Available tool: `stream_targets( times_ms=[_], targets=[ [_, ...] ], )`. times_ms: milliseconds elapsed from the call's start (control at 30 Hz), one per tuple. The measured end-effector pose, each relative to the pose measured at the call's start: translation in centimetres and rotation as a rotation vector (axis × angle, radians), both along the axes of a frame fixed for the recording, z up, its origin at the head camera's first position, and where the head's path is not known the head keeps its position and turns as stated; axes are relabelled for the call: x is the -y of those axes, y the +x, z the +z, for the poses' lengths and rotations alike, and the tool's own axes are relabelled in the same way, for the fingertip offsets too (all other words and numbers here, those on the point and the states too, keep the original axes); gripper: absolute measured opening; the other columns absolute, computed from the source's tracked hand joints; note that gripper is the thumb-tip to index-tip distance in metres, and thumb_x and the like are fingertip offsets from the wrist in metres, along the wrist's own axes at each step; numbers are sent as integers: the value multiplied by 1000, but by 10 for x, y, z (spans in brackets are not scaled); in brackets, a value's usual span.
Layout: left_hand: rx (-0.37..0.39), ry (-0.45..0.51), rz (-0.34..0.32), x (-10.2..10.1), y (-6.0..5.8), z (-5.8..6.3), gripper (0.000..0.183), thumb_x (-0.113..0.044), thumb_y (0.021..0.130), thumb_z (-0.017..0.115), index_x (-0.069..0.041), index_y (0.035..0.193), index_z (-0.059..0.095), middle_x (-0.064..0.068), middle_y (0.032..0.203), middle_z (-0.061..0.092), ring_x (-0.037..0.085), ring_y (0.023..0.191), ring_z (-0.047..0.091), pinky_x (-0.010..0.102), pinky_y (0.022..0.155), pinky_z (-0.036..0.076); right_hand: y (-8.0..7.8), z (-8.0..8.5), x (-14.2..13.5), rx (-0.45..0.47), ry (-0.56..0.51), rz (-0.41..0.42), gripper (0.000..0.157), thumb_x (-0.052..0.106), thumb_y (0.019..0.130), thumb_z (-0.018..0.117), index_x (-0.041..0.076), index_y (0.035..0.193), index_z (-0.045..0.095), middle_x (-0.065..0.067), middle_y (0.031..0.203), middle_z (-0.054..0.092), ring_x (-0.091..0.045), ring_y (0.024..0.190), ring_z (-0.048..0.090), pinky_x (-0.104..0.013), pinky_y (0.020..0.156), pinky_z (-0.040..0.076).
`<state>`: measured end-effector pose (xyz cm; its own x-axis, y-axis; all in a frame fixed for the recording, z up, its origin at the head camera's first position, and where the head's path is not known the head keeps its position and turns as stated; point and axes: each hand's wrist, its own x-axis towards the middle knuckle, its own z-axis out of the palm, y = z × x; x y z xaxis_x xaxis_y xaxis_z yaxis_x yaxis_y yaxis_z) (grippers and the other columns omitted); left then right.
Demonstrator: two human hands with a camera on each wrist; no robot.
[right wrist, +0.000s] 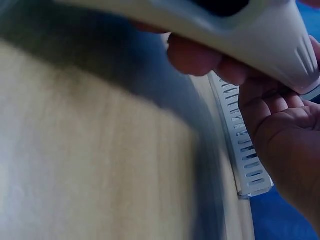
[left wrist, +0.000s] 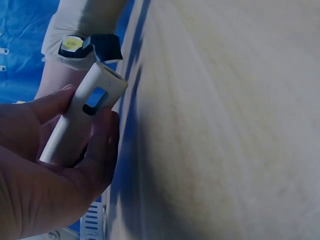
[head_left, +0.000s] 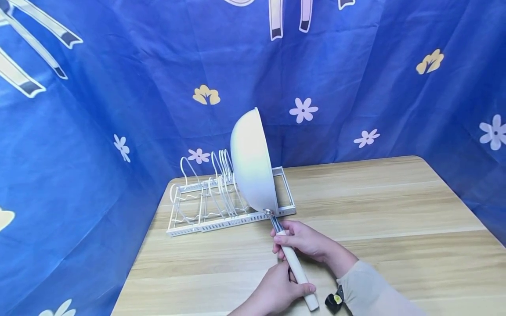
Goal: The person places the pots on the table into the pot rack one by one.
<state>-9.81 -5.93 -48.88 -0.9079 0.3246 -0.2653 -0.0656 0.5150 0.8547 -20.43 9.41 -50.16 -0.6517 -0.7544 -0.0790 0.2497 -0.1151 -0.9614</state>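
A white wok is tilted up on its side over the right part of a white wire rack. Whether its lower edge touches the rack I cannot tell. My right hand grips the pale handle near its metal neck. Lower down, toward the handle's end, my left hand holds it between thumb and fingers. The left wrist view shows the handle's slotted end in the left hand. Fingers of my right hand curl under the handle in the right wrist view.
Several upright wire loops stand in the rack's left and middle sections. The rack lies toward the back left of a wooden table. A blue patterned curtain hangs behind and beside it. A black strap sits at the right cuff.
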Motion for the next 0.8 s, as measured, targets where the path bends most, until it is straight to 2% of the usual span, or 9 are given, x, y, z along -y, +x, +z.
stream_targets(
  times_ms=[267, 433, 533, 667, 733, 800],
  targets=[
    [-4, -22, -13, 1, 0, -2, 38, -35, 86, 93, -18, 97, 61, -10, 74, 62, 4, 65, 52, 23, 59, 42, 2, -5, 0, 9, 21, -10, 42, 16, 109, 64, -13, 133, 46, 1, 91, 77, -9, 76, 73, -25, 76, 63],
    [-25, -28, -37, 2, 0, -3, 36, -36, 88, 91, -19, 98, 60, -12, 73, 61, 2, 63, 52, 22, 58, 42, 4, -1, -1, -23, 73, -32, 44, 16, 109, 64, -15, 134, 45, -2, 92, 75, -12, 78, 72, -26, 76, 64],
    [-23, -27, -59, 4, 1, -2, 32, -39, 92, 87, -20, 96, 61, -12, 71, 60, 2, 60, 50, 21, 55, 41, 7, 5, 1, -131, 192, -91, 38, 17, 110, 63, -12, 130, 52, -3, 92, 74, -13, 81, 70, -23, 76, 60],
    [-31, -58, -89, 7, 2, 0, 27, -42, 96, 81, -22, 93, 63, -15, 69, 61, 0, 58, 51, 20, 54, 40, 15, 18, 3, -375, 451, -208, 24, 26, 109, 65, 3, 115, 63, 0, 84, 64, -9, 73, 58, -23, 66, 49],
    [-78, -129, -108, 9, 2, 2, 26, -45, 97, 78, -24, 92, 63, -16, 70, 61, 0, 60, 51, 21, 57, 40, 20, 25, 4, -472, 577, -252, 22, 33, 108, 67, 11, 110, 63, 3, 79, 57, -9, 67, 50, -25, 61, 44],
    [-175, -276, -137, 9, 2, 4, 32, -52, 98, 75, -24, 90, 62, -16, 70, 59, 2, 61, 52, 23, 57, 40, 24, 31, 4, -557, 703, -285, 23, 39, 107, 67, 16, 108, 63, 6, 76, 50, -9, 65, 45, -26, 60, 41]
  ],
)
